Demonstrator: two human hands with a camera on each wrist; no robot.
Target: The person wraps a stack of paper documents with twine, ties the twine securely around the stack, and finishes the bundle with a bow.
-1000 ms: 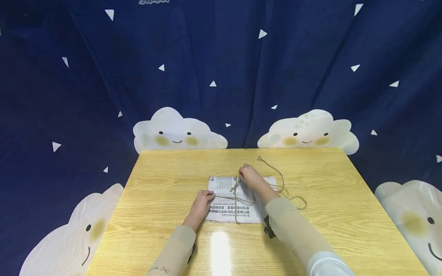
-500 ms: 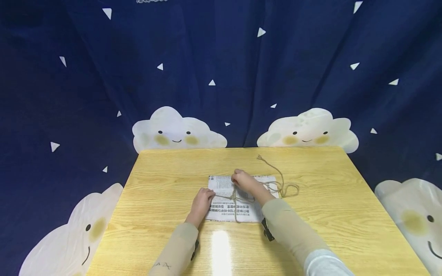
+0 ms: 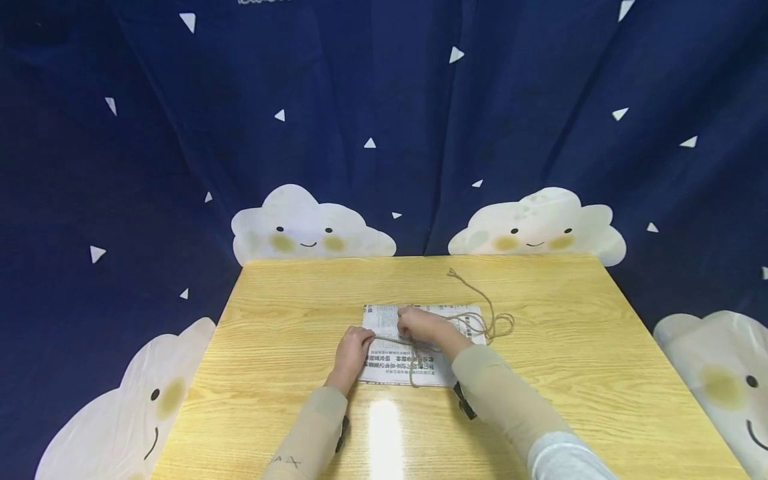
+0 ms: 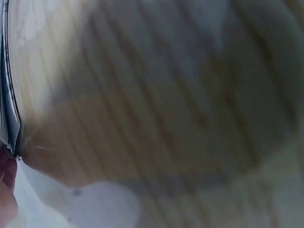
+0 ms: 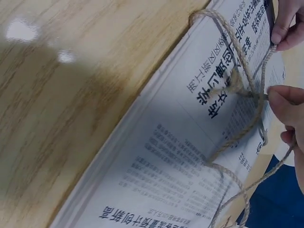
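A folded newspaper bundle (image 3: 381,370) lies flat on the table, with brown twine (image 3: 415,373) running across and down it. At its left edge, my left hand (image 3: 351,353) pinches the twine against the paper; in the left wrist view only some fingers (image 4: 6,204) show below the bundle's edge. Over the middle, my right hand (image 3: 427,327) pinches the twine between thumb and finger beside a knot (image 5: 235,84), as seen in the right wrist view. That hand covers the crossing in the head view.
The loose twine tail (image 3: 503,325) loops to the right of the bundle, and its frayed end (image 3: 453,273) points to the back. The wooden table (image 3: 288,300) ends at a dark blue curtain (image 3: 384,120) printed with clouds.
My right hand has moved from the bundle's far edge leftward and nearer to me, over the middle. The loose loop at the right has drawn in. My left hand stays at the left edge.
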